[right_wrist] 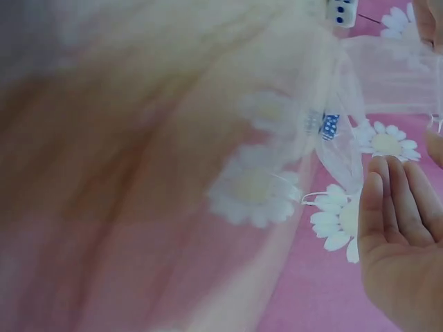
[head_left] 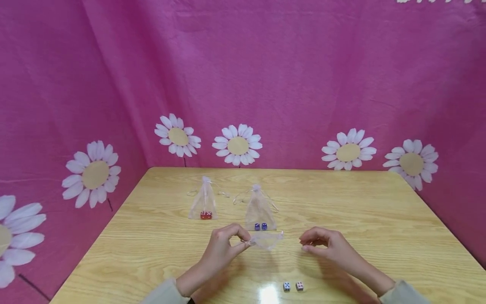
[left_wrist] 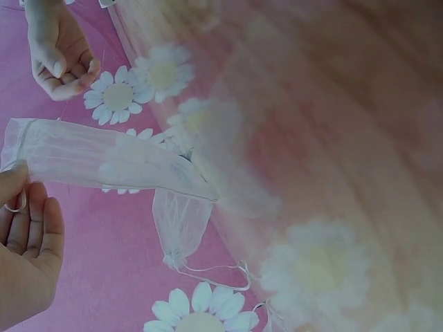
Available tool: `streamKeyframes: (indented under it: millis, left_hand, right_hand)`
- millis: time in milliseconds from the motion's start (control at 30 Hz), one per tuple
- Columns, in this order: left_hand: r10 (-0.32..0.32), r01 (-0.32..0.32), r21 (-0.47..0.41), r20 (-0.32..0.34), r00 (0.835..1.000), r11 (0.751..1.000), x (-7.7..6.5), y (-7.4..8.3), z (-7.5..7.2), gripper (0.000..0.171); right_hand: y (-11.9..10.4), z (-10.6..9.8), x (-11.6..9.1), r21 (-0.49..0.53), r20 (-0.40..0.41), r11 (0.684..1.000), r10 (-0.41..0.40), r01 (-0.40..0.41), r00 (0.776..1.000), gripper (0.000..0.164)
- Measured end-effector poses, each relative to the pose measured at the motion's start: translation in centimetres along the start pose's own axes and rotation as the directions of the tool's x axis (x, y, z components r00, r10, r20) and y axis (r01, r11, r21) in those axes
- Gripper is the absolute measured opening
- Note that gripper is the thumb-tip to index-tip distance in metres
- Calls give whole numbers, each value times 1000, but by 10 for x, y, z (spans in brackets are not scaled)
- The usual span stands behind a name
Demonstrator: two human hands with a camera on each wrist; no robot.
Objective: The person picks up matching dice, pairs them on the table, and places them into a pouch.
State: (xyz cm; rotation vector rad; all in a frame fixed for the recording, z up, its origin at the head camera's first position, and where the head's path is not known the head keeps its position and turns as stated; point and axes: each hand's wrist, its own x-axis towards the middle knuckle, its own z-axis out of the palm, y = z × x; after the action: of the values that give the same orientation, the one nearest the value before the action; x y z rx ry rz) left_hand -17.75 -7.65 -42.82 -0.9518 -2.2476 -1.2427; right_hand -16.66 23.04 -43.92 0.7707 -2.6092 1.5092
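My left hand [head_left: 223,247] pinches one end of a sheer white organza pouch [head_left: 267,240] between thumb and fingers. A loop of its cord shows at the fingertips, and in the left wrist view the pouch [left_wrist: 104,155] hangs flat and looks unfilled. Apart from it on the right, my right hand [head_left: 330,245] hovers over the table with loosely bent fingers and nothing visible in them. Two white dice lie below the hands, one with blue pips [head_left: 286,286] and one with red pips [head_left: 300,286].
Behind the held pouch lies a drawstring pouch [head_left: 260,209] with two blue dice [head_left: 260,226] inside. Farther left is another pouch [head_left: 203,200] containing red dice [head_left: 206,215]. A pink flowered cloth [head_left: 265,76] hangs behind the wooden table [head_left: 360,202].
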Motion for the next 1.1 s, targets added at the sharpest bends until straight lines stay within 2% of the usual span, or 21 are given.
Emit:
streamKeyframes:
  millis: [100,167,233,333,433,533,633,767,867,1000,1100]
  left_hand:
    - [-12,12,-4,7,1000,1000,1,1,0,18]
    - [-25,25,-5,13,1000,1000,1,2,-1,18]
    - [-44,44,-9,19,999,999,1,2,-1,18]
    - [-59,59,-13,26,998,998,3,3,-2,16]
    - [-51,51,-10,26,998,999,5,2,-2,16]
    - [-52,52,-3,12,999,999,10,2,-3,16]
    - [-72,72,2,-5,997,997,15,2,-4,16]
    - [-107,107,-6,-15,994,994,20,1,-2,14]
    - [-110,110,-16,-18,994,994,21,1,0,13]
    - [-94,93,-34,-22,995,995,21,3,3,12]
    - [-92,91,-46,-25,995,995,21,5,5,12]
  right_hand:
    - [1,2,-3,-62,76,995,-77,82,994,15]
    - [0,5,-5,-114,144,982,-133,150,981,14]
    - [-3,9,-7,-163,217,968,-154,191,964,18]
    - [-9,12,-9,-244,315,951,-109,191,943,23]
    - [-14,15,-12,-326,378,927,-51,185,924,24]
    - [-17,18,-15,-368,403,904,-54,216,914,21]
    - [-18,20,-17,-380,412,886,-94,265,906,17]
    - [-17,21,-21,-401,415,846,-175,352,893,9]
    - [-16,22,-22,-416,414,816,-223,402,882,5]
    - [-16,21,-23,-415,425,822,-205,391,882,5]
    - [-16,20,-24,-361,401,868,-186,342,897,4]
